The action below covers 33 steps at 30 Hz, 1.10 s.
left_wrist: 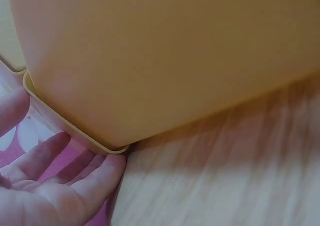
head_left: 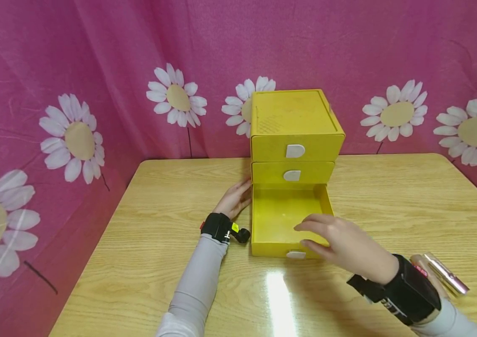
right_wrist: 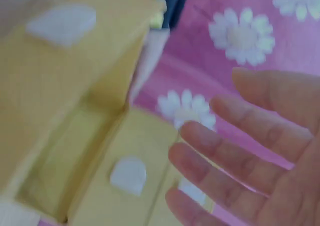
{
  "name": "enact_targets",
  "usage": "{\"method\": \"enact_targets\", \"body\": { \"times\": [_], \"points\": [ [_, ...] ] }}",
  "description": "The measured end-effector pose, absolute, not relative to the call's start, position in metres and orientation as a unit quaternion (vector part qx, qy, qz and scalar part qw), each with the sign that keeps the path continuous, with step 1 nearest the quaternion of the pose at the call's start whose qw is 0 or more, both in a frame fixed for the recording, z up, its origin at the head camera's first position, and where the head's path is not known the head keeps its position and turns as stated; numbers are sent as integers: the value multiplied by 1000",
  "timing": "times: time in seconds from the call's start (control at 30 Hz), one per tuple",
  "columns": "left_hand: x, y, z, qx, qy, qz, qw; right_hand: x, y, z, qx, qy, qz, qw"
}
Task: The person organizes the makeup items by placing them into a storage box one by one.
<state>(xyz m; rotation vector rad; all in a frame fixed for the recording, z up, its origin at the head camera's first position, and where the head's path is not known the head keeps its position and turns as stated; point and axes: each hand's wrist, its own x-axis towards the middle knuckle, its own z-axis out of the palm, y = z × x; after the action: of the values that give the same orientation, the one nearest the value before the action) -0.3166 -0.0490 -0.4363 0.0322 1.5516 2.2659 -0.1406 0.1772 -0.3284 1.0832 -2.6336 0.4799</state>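
Observation:
A yellow chest of drawers stands on the table, its two upper drawers closed. The bottom drawer is pulled out, and bare yellow floor shows inside it. My left hand is at the chest's left side; in the left wrist view its fingertips touch the chest's edge. Over the pulled-out drawer's front right part hovers my right hand, fingers spread and holding nothing. The right wrist view shows that hand's fingers apart from the white drawer handle.
A shiny pink-gold tube lies on the wooden table, just beyond my right wrist. Behind the table hangs a pink curtain with white flowers, close to the chest's back.

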Motion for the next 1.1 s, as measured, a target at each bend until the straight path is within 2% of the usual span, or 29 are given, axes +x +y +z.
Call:
{"method": "enact_targets", "body": {
  "times": [0.2, 0.47, 0.7, 1.1],
  "points": [
    [-318, -49, -437, 12, 555, 807, 199, -144, 207, -318, 324, -913, 168, 183],
    [-319, -48, -437, 15, 552, 809, 201, -143, 245, -330, 220, -947, 171, 158],
    [-319, -49, -438, 16, 551, 810, 200, -142, 266, -354, 143, -967, 194, 85],
    [-319, -49, -439, 17, 552, 810, 200, -138, 273, -388, 57, -981, 177, -55]
  ]
}}
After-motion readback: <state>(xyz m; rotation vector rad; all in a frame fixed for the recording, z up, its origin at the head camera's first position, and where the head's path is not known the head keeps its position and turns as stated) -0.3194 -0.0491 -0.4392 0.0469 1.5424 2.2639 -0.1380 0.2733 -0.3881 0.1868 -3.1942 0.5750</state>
